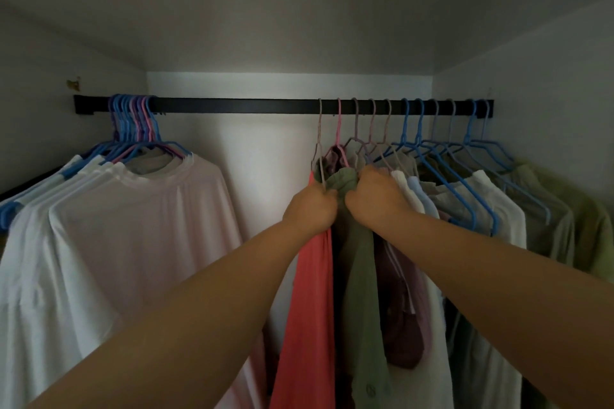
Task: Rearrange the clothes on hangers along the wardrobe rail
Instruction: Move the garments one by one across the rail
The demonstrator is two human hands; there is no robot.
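A black wardrobe rail (239,107) runs across the back of the wardrobe. Several pale shirts (109,242) on blue and pink hangers are bunched at its left end. Coloured garments hang along the right half. My left hand (310,209) and my right hand (375,196) both grip the shoulders of an olive green shirt (360,276) near the left end of that group. A coral red garment (310,309) hangs just to its left and a maroon one (400,309) to its right. The green shirt's hanger is hidden by cloth and my hands.
A bare stretch of rail lies between the two groups of hangers. Further right hang white, grey and light green garments (498,209) on blue hangers. The side walls (548,93) of the wardrobe close in at both ends, and a shelf sits overhead.
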